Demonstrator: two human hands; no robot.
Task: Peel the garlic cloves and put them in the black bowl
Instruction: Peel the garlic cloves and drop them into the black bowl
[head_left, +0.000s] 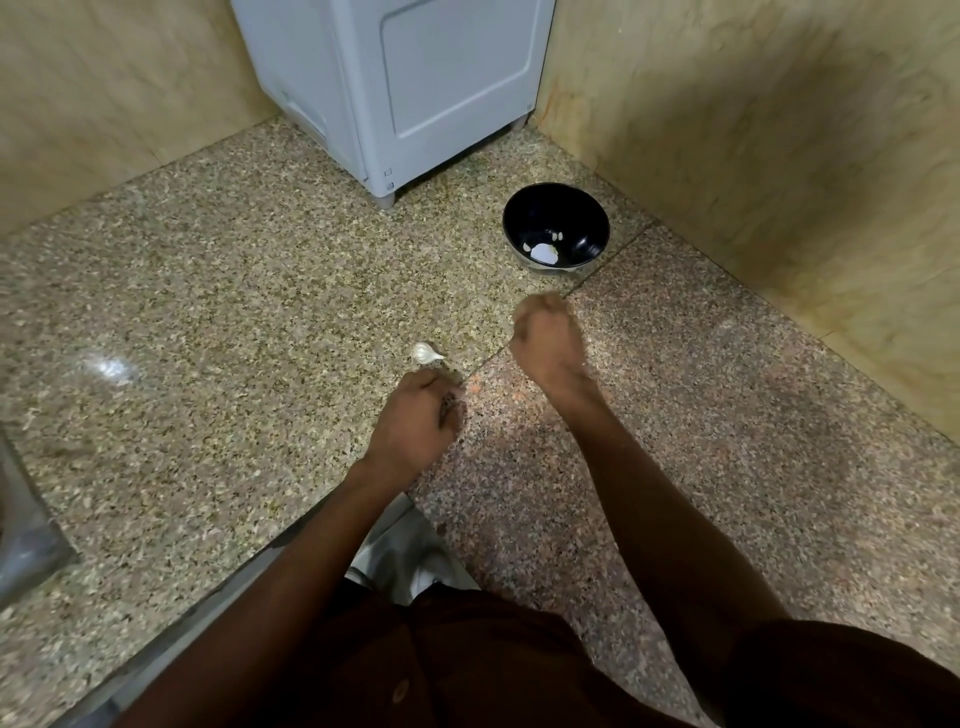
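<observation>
no legible text or labels

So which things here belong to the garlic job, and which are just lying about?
Job:
- garlic bulb on the counter
- black bowl with pale garlic bits
- left hand, right hand, both curled

Lying about:
- grey appliance
- grey object at the left edge

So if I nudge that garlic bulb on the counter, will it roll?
The garlic bulb looks rounded with a pointed tip, so it would probably wobble or roll in a curve. It seems small and light, and the polished counter may let it slide.
</observation>
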